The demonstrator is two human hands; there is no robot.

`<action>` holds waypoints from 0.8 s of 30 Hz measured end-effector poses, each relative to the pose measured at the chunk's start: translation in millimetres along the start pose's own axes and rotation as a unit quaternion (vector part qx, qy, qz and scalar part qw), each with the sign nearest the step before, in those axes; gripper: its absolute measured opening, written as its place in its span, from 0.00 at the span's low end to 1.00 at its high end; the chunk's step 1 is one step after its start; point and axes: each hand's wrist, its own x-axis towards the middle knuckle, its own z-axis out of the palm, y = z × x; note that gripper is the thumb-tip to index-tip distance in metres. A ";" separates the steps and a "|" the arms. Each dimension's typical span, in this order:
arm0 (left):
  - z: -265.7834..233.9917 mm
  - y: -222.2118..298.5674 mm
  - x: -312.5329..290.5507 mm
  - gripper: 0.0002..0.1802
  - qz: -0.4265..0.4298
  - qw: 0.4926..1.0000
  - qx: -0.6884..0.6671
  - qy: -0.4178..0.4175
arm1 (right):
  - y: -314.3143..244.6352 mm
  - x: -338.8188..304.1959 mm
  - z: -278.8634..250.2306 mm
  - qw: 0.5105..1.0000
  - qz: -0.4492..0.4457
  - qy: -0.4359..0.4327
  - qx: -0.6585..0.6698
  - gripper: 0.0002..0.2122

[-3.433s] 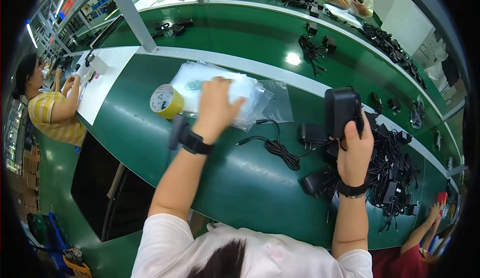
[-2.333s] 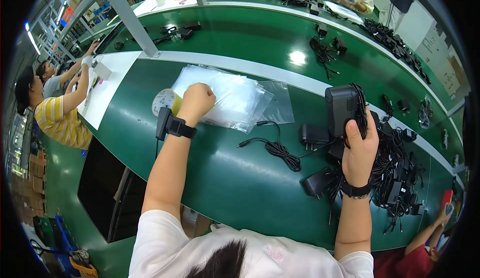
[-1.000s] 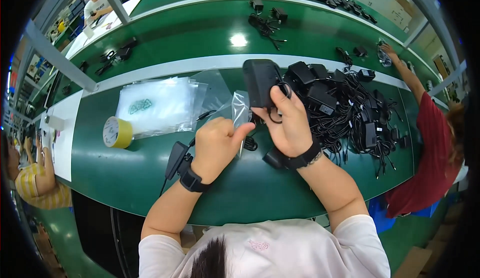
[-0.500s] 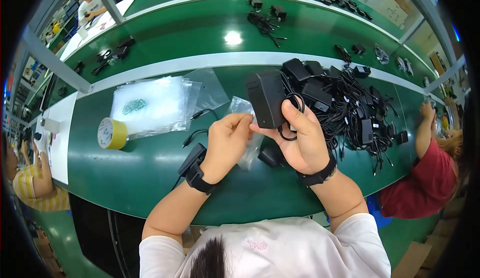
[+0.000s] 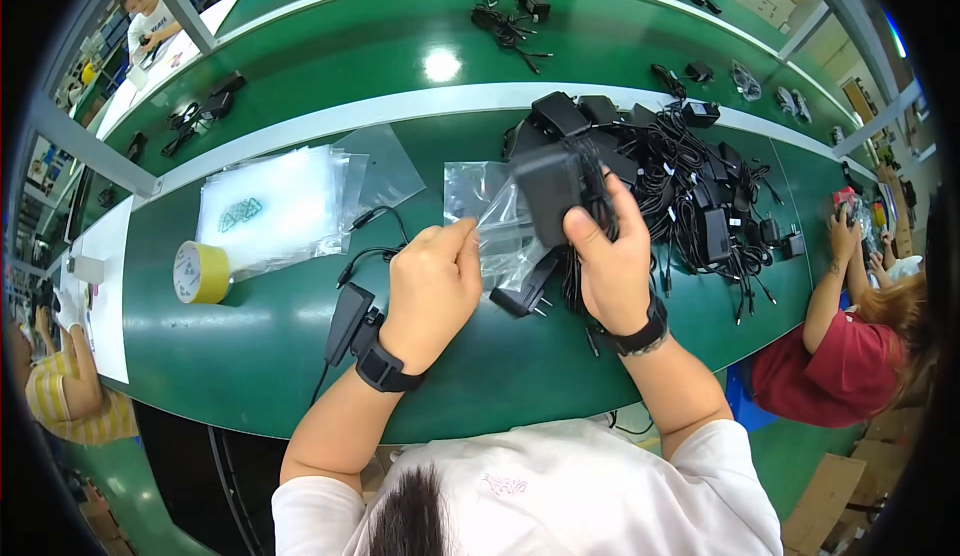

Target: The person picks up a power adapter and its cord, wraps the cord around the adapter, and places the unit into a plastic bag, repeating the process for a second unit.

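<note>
My right hand [image 5: 615,271] is closed around a black power adapter [image 5: 545,196], its coiled cable gathered under my fingers. A clear plastic bag [image 5: 505,266] hangs beside it, and the fingertips of my left hand [image 5: 432,286] pinch the bag's edge. Whether the adapter touches the bag's mouth, I cannot tell. Below the bag, another black adapter [image 5: 525,294] with prongs lies on the green table. Two cable ends with plugs [image 5: 365,256] rest just left of my left hand. Both wrists wear black straps; a black box with a cord sits at the left one.
A tangled heap of black adapters and cables [image 5: 690,196] covers the right side. Left are a stack of clear bags [image 5: 290,206] and a yellow tape roll [image 5: 202,273]. A raised green shelf [image 5: 350,76] runs behind. Co-workers sit at left and right.
The adapter in my right hand has tilted and come over the bag. The bag has been pulled up and spread by my left hand. The view has shifted a little.
</note>
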 end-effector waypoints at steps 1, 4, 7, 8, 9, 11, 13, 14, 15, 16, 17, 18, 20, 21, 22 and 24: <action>-1.2 4.2 2.1 0.05 -0.030 0.999 -0.020 0.011 | -2.3 -4.0 -3.7 0.997 -0.003 -0.032 -0.073 0.28; -20.4 12.0 19.8 0.07 -0.218 0.960 -0.173 -0.024 | -15.4 -16.9 3.9 0.953 -0.081 -0.085 -0.281 0.30; -27.3 8.3 38.5 0.08 -0.286 0.925 -0.246 -0.051 | -20.0 -14.2 6.2 0.876 -0.207 -0.130 -0.417 0.27; -30.0 10.4 41.7 0.08 -0.326 0.904 -0.268 -0.064 | -24.0 -15.0 8.9 0.852 -0.222 -0.152 -0.449 0.27; -31.7 11.7 44.9 0.07 -0.337 0.892 -0.296 -0.053 | -22.4 -14.0 11.5 0.835 -0.261 -0.172 -0.453 0.28; -27.0 11.7 40.8 0.06 -0.262 0.926 -0.267 -0.051 | -14.7 -13.2 12.8 0.790 -0.262 -0.219 -0.510 0.26; -24.3 18.9 35.4 0.06 -0.172 0.959 -0.216 -0.064 | -10.1 -14.0 21.9 0.765 -0.238 -0.227 -0.554 0.25; -24.5 21.6 34.2 0.06 -0.170 0.959 -0.217 -0.063 | -7.3 -9.6 24.1 0.770 -0.245 -0.205 -0.552 0.25; -24.7 24.2 33.9 0.06 -0.162 0.967 -0.188 -0.056 | -5.3 -4.0 25.7 0.774 -0.253 -0.183 -0.550 0.24; -24.9 27.1 33.5 0.06 -0.153 0.974 -0.159 -0.049 | -4.0 3.0 26.9 0.773 -0.256 -0.182 -0.551 0.24; -21.1 22.5 30.1 0.06 -0.114 0.980 -0.163 -0.026 | -0.6 12.1 29.9 0.841 -0.205 -0.152 -0.478 0.24; -17.5 19.2 25.6 0.06 -0.109 0.980 -0.163 -0.025 | 0.3 20.5 32.2 0.897 -0.152 -0.121 -0.397 0.24; -13.1 16.4 16.8 0.06 -0.092 0.977 -0.194 -0.007 | -10.5 27.9 36.7 0.980 0.119 -0.088 -0.131 0.18; -14.0 16.7 14.2 0.06 -0.062 0.975 -0.212 -0.003 | -11.6 29.6 40.2 0.983 0.165 -0.073 -0.029 0.19; -12.4 15.7 15.2 0.06 -0.060 0.976 -0.211 0.000 | -11.0 31.5 43.4 0.973 0.210 -0.057 0.072 0.19; -8.6 16.8 15.9 0.06 -0.039 0.969 -0.245 0.019 | -2.8 31.7 49.3 0.968 0.201 -0.043 0.146 0.19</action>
